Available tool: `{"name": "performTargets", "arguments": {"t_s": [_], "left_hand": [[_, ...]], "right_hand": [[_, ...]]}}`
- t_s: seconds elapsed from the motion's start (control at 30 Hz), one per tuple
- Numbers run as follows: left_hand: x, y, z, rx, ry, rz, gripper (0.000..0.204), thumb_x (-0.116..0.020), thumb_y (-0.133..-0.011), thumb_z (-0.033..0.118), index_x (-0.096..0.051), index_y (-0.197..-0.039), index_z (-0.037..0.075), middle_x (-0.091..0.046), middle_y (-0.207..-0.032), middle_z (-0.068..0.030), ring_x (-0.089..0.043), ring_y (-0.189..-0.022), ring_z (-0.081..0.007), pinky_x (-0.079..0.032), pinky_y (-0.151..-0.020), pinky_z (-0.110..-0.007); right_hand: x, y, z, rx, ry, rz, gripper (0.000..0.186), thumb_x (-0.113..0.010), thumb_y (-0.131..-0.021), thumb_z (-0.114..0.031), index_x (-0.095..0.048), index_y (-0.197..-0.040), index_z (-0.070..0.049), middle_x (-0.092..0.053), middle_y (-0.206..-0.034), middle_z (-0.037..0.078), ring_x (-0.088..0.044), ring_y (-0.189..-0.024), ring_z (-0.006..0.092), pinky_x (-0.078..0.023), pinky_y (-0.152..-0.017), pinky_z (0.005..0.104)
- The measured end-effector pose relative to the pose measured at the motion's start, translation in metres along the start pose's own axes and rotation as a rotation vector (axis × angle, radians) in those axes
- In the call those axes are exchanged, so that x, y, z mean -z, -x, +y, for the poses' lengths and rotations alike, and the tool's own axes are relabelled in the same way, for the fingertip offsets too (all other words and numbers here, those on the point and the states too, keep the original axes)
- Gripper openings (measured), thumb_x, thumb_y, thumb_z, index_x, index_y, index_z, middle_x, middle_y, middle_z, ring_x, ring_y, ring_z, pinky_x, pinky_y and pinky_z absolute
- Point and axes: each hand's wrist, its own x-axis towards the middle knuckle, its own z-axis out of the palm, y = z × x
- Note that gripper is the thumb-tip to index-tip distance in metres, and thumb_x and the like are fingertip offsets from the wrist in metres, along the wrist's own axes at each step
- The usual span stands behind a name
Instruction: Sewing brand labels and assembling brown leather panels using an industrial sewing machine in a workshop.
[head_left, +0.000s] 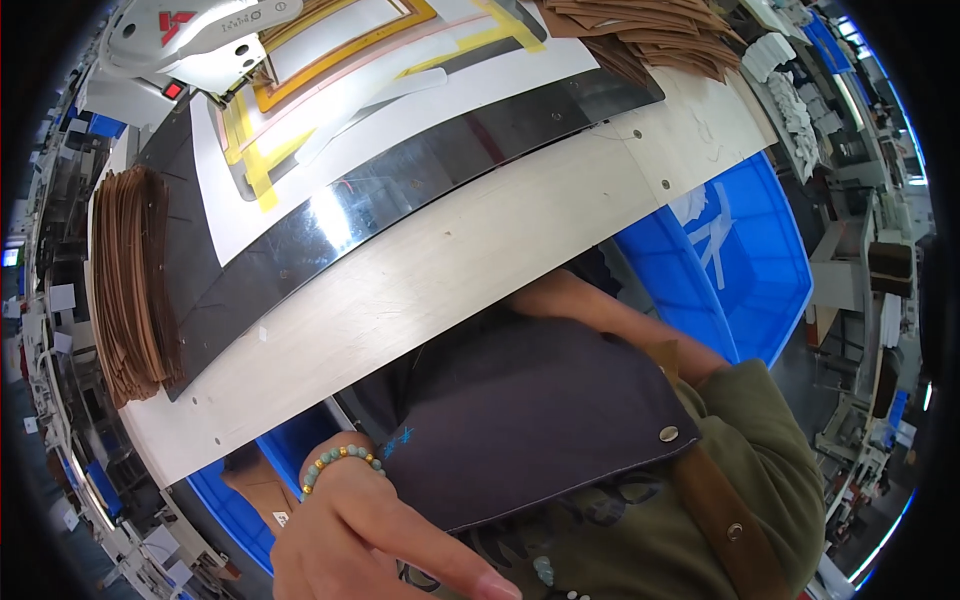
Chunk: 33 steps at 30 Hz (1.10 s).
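Lower left of the bib apron [530, 410], long axis crosswise: left hand [365, 530], one digit extended, others unclear. Beyond it: right hand [550, 294], fingers hidden, state indeterminable.

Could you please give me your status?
Left hand partly cut off, near dark apron. Right hand hidden. Brown stack on table, left end. Nothing visibly blocking left hand.

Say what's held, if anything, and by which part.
Can't tell: left hand shows no object but is cut off by the frame; right hand hidden beyond the apron.
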Motion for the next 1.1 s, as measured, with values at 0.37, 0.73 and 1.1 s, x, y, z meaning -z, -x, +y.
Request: {"name": "performTargets", "arguments": {"t_s": [0.37, 0.73, 1.1], "left_hand": [[-0.004, -0.003, -0.019, -0.198, 0.031, -0.038, 0.011, -0.080, -0.093, 0.018, -0.081, -0.104, 0.017, -0.073, -0.114, -0.0023, -0.065, -0.102, -0.0168, -0.052, -0.086, -0.029], [0.008, 0.019, -0.012, 0.218, -0.027, 0.181, 0.020, -0.067, -0.091, -0.013, -0.063, -0.078, 0.001, -0.073, -0.091, -0.0087, -0.071, -0.074, -0.0171, -0.059, -0.073, -0.024], [0.015, 0.015, -0.027, 0.174, -0.041, 0.434, 0.011, -0.088, -0.081, 0.017, -0.084, -0.078, 0.027, -0.070, -0.087, 0.0095, -0.063, -0.087, -0.0128, -0.045, -0.071, -0.025]], "right_hand": [[-0.002, 0.001, 0.003, -0.049, -0.022, -0.012, 0.034, -0.060, -0.103, -0.019, -0.069, -0.129, 0.002, -0.070, -0.129, 0.025, -0.066, -0.123, 0.0382, -0.050, -0.104, 0.0441], [-0.007, -0.008, 0.011, -0.111, 0.069, -0.226, 0.044, -0.052, -0.103, -0.021, -0.066, -0.139, -0.001, -0.061, -0.145, 0.026, -0.060, -0.134, 0.0372, -0.044, -0.116, 0.0451], [0.009, 0.001, -0.005, -0.054, 0.053, -0.251, 0.041, -0.048, -0.108, -0.021, -0.066, -0.139, -0.001, -0.063, -0.144, 0.024, -0.058, -0.136, 0.0388, -0.044, -0.115, 0.0458]]}}
